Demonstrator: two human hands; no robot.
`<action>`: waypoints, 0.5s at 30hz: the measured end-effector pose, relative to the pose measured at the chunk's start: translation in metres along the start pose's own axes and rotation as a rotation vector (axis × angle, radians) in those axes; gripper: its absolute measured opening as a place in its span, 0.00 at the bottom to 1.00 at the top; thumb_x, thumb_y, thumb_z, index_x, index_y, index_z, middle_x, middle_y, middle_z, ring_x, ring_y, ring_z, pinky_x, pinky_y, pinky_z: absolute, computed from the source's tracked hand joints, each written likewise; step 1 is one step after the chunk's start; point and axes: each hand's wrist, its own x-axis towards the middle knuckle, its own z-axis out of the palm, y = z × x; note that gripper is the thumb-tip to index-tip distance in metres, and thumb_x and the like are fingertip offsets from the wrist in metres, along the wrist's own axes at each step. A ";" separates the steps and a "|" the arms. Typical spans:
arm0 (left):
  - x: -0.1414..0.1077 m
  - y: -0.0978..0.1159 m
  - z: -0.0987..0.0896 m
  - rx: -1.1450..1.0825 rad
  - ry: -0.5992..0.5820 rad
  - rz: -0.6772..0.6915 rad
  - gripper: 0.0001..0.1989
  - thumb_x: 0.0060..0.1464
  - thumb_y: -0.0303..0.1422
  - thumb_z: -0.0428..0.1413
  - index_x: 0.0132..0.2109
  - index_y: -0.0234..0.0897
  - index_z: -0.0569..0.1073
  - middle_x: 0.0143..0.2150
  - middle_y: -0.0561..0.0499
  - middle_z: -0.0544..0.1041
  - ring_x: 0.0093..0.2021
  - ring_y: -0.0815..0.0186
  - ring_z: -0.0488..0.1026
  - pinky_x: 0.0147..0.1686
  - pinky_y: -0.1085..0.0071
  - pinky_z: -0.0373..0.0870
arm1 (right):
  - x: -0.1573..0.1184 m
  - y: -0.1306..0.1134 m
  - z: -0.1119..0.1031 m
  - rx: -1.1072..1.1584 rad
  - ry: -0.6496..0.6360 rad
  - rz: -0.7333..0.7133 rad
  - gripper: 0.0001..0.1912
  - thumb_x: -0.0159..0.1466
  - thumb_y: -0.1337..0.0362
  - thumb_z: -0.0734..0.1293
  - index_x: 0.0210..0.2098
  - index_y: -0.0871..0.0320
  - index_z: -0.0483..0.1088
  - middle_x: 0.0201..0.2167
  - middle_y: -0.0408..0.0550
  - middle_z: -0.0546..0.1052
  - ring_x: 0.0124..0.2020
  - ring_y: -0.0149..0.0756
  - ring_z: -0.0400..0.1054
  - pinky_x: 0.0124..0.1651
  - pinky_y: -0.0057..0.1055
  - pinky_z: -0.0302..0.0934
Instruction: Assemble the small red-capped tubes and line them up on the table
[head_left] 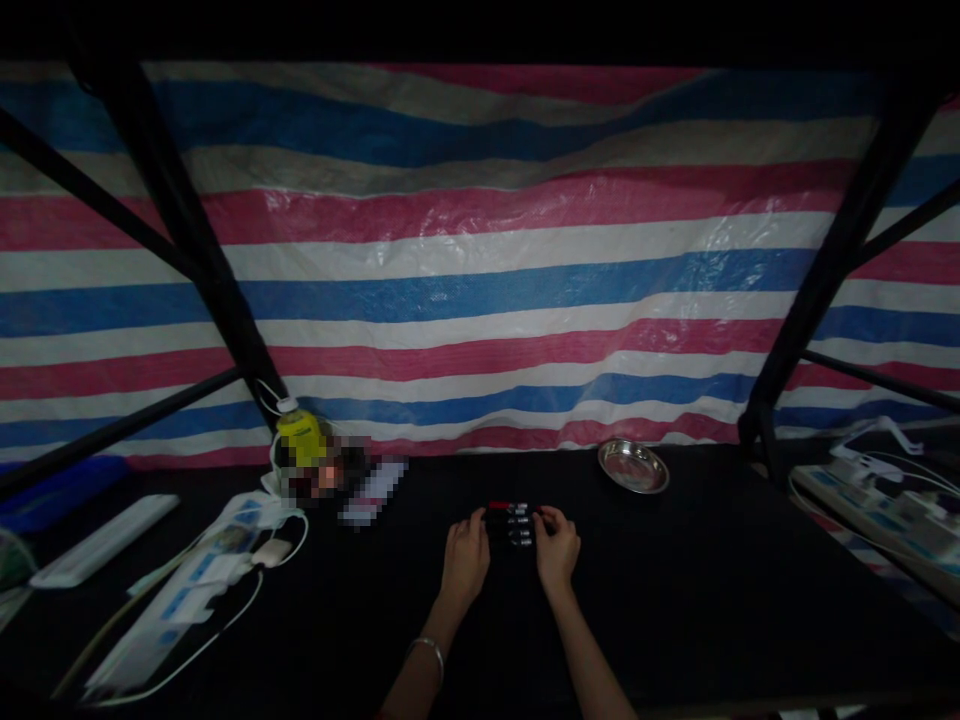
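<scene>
1. Nearest the camera, a bracelet (429,655) circled the left wrist, and the forearms reached over a dark table (697,600); off to the left lay a white power strip (172,600) with cables.
2. The left hand (466,555) was at the left ends of the pens (520,521), its fingers bent and narrow; I could not tell whether they pinched or merely touched.
3. The right hand (556,548) met the opposite ends, thumb and fingers close together, its grip equally unclear.
4. Between the hands, the pens lay crosswise in a row on the table, a red one farthest. They looked light, stiff and smooth, likely to roll or slip rather than break; both ends, or the middle of the barrels, seemed the best hold.
5. Farther right sat a shiny metal dish (634,467).
6. Far left stood a yellow bottle (300,435), with a striped sheet (495,290) behind everything.
</scene>
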 end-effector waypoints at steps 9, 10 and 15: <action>-0.001 0.000 -0.001 -0.035 0.017 0.001 0.16 0.58 0.26 0.41 0.51 0.34 0.66 0.37 0.45 0.77 0.39 0.61 0.74 0.44 0.61 0.67 | -0.001 0.002 0.006 0.257 -0.037 -0.038 0.17 0.56 0.53 0.65 0.36 0.59 0.74 0.33 0.52 0.74 0.34 0.39 0.71 0.41 0.35 0.64; -0.001 -0.001 -0.001 -0.038 0.020 -0.001 0.16 0.58 0.26 0.41 0.50 0.34 0.66 0.37 0.45 0.77 0.39 0.61 0.74 0.44 0.61 0.67 | -0.002 0.001 0.006 0.280 -0.038 -0.056 0.17 0.56 0.53 0.65 0.36 0.60 0.74 0.34 0.52 0.74 0.34 0.39 0.71 0.41 0.35 0.64; 0.000 -0.002 0.000 -0.072 0.013 -0.022 0.16 0.57 0.28 0.42 0.50 0.34 0.66 0.38 0.44 0.77 0.39 0.60 0.74 0.43 0.60 0.68 | -0.008 -0.010 0.006 0.298 -0.020 -0.188 0.14 0.59 0.55 0.65 0.37 0.58 0.74 0.33 0.51 0.73 0.35 0.37 0.70 0.42 0.35 0.64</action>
